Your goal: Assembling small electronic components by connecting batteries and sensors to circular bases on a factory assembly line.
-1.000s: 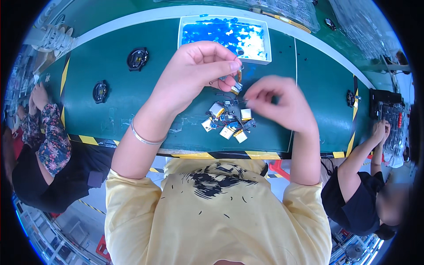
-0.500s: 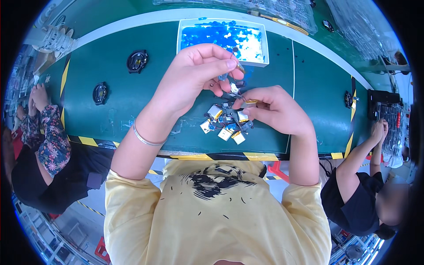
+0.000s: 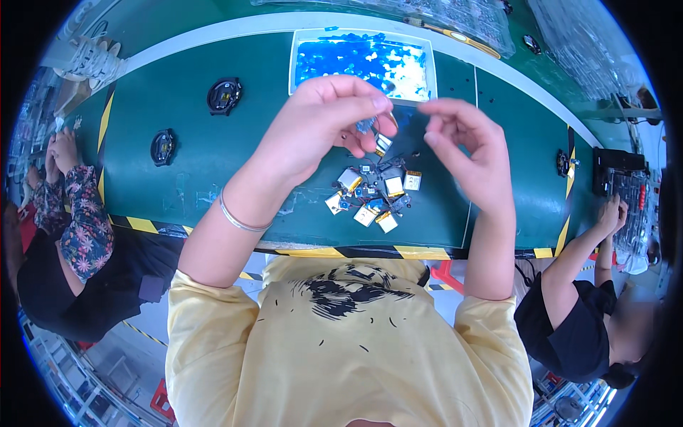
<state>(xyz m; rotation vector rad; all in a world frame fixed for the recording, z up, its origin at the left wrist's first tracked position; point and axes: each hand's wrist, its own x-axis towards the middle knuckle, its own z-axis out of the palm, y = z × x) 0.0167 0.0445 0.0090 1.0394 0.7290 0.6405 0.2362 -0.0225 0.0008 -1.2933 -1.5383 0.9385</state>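
My left hand (image 3: 331,117) is raised over the bench, thumb and fingers pinched on a small electronic part (image 3: 366,125) with blue on it, mostly hidden by the fingers. A small silver battery (image 3: 383,145) with yellow edges shows just under those fingertips; I cannot tell whether it hangs from them or lies on the bench. My right hand (image 3: 466,146) is lifted to the right of it, fingers apart and bent, with nothing visible in them. Below both hands lies a pile of small flat batteries (image 3: 366,215) and dark electronic parts. One battery (image 3: 413,180) rests at the pile's right side.
Beyond my hands stands a white tray (image 3: 292,71) of small blue pieces. Two round black watch-like cases (image 3: 225,96) (image 3: 162,147) lie to the left. Striped tape (image 3: 306,252) marks the front edge. A yellow-handled tool (image 3: 462,39) lies far back; other people work at both sides.
My right hand has let go of a battery at the pile's right side and moved up and to the right, opening. My left hand has shifted slightly, still pinching the small part.
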